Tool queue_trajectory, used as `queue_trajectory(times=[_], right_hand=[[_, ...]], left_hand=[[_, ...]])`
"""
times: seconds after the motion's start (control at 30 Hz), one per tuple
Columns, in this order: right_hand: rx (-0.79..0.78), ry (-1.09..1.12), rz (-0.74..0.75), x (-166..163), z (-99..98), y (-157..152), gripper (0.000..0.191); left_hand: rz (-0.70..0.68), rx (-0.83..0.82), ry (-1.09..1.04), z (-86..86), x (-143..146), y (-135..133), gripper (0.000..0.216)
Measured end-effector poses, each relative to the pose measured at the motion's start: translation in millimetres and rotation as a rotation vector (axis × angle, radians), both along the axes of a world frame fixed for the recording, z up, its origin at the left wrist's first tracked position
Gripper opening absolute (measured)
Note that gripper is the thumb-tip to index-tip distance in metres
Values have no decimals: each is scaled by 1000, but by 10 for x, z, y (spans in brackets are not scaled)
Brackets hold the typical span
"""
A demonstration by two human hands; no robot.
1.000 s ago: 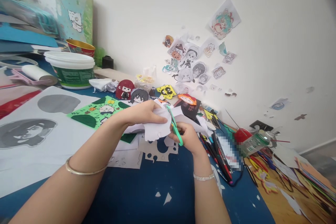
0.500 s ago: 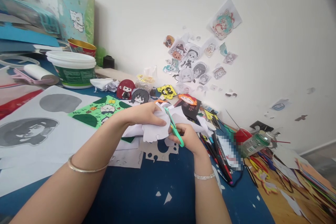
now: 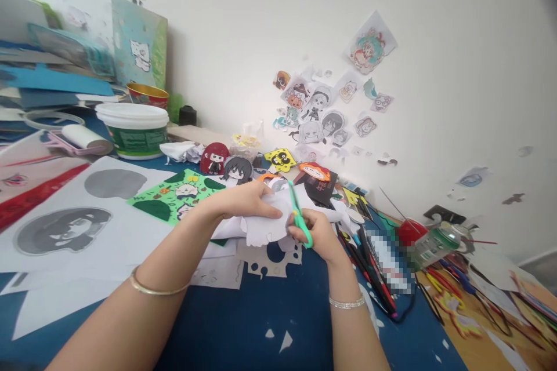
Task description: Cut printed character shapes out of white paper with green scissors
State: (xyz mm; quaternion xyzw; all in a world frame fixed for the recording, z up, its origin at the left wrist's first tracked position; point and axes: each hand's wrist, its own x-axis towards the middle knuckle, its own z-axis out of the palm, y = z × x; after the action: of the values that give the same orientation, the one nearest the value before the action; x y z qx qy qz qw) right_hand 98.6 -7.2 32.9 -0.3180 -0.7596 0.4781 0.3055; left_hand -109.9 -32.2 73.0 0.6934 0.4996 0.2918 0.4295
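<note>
My left hand [image 3: 255, 200] is closed on a white sheet of paper [image 3: 267, 229], its thumb lying on top and the other fingers hidden. In my right hand [image 3: 319, 232] are green-handled scissors [image 3: 300, 214], tilted up and away beside the paper's right edge. Whether the blades touch the paper is hard to make out. Beneath the held paper lies a sheet with cut-out holes [image 3: 265, 265]. A green decorated card [image 3: 159, 191] is left of my left hand. Close behind stand cut-out character figures, one red-haired [image 3: 214, 158] and one black-haired [image 3: 237, 170].
Printed sheets [image 3: 126, 223] cover the left of the blue table [image 3: 243, 330]. A white-lidded tub [image 3: 133, 139] stands behind them. Several pens [image 3: 369, 272] lie at right, near a glass jar [image 3: 435, 246]. Small paper scraps [image 3: 285, 341] lie in front. Cut-outs are stuck on the wall [image 3: 243, 40].
The view has shifted, so most things sit slightly lower and further right. The scissors are a little more upright. Both hands keep their hold.
</note>
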Motion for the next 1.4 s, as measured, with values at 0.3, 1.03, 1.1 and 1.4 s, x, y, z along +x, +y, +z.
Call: queue_trajectory(times=[0.3,1.03,1.1,1.4], right_hand=[[197,588,-135,194,126,-22,32],[96,538,-682,-47,-130,256,27],[99,535,-670,-61,-129,252,28],[-26,202,-316,-28,-8,128,27]], left_hand=[[-150,-54,-306,126,94,-160,29],[15,-79,-339,-284,380,185,29],[35,-16,-312,-314,408,205,29],[289,289,-332,-255,319,261,30]])
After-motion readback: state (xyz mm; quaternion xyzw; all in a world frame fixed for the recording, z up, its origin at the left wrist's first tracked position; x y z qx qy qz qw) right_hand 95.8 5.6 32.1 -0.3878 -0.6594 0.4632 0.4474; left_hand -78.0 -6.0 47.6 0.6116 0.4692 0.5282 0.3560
